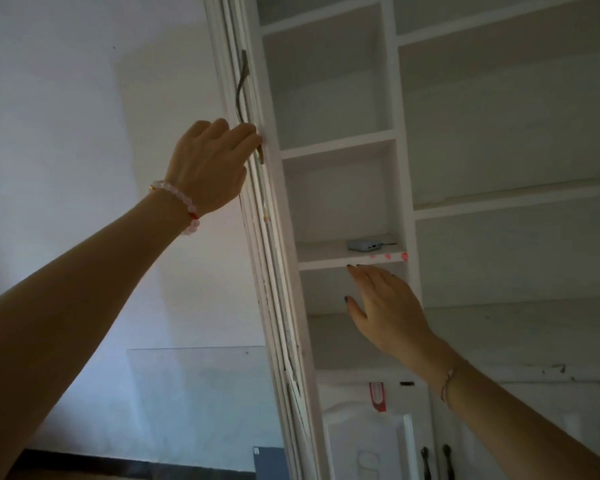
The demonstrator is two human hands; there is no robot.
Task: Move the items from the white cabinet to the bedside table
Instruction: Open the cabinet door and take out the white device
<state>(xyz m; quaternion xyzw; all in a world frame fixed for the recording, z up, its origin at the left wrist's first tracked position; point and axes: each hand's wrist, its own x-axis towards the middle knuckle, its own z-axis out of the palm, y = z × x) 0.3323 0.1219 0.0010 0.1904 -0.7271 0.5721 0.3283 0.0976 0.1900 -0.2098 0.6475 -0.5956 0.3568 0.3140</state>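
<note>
Pale wall [66,133] fills the left half of the frame, and the white cabinet [499,133] fills the right half, its open shelves seen from below. Down the centre runs the edge of the cabinet door [274,271], swung open, with a curved metal handle [241,98] in the upper centre.

The left hand [208,161] is closed around the lower part of that handle, so the door is kept out of the way. The right hand [385,306], in the lower centre right, is held open and empty, fingers spread, its fingertips just below the front edge of a narrow shelf [326,261].

On that shelf, towards its right end, a small grey device [362,244] is seen, apparently a power bank or hub with a short plug or cable at its right. No other item can be made out on the shelves in view.

The step in hand is judged to be the reach for the device. It is best done with the door kept steady, the right hand lifted over the shelf lip, and the device pinched across its flat body rather than dragged by the cable. The bedside table is not in view.
</note>
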